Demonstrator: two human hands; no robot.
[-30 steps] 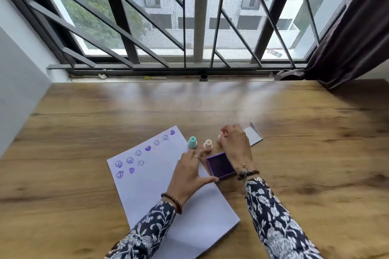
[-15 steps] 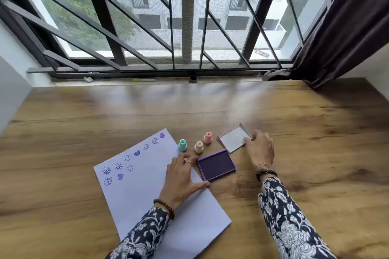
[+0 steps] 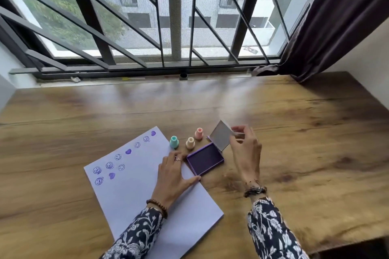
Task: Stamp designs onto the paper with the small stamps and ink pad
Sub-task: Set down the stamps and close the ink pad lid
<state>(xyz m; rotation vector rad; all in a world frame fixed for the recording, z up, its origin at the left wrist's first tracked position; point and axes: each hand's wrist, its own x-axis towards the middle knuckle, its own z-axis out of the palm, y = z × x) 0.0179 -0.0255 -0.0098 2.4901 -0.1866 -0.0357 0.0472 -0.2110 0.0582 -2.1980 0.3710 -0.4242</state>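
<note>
A white sheet of paper (image 3: 134, 191) lies on the wooden table, with several purple smiley and heart prints along its upper left edge. My left hand (image 3: 172, 176) rests flat on the paper's right edge, fingers spread, touching the purple ink pad (image 3: 205, 159). The pad lies uncovered beside the paper. My right hand (image 3: 245, 149) holds the pad's lid (image 3: 221, 137) tilted up above the pad's far corner. Three small stamps stand upright behind the pad: teal (image 3: 174, 142), cream (image 3: 190, 143) and pink (image 3: 199, 133).
The wooden table (image 3: 294, 143) runs to a barred window (image 3: 174, 27) at the back. A dark curtain (image 3: 328, 19) hangs at the right and touches the table's far corner. A grey wall borders the left. The table's front right edge drops off at the lower right.
My right hand left the pink stamp standing behind the pad, moved right to the lid lying on the table, and has lifted it tilted above the pad. My left hand stayed on the paper.
</note>
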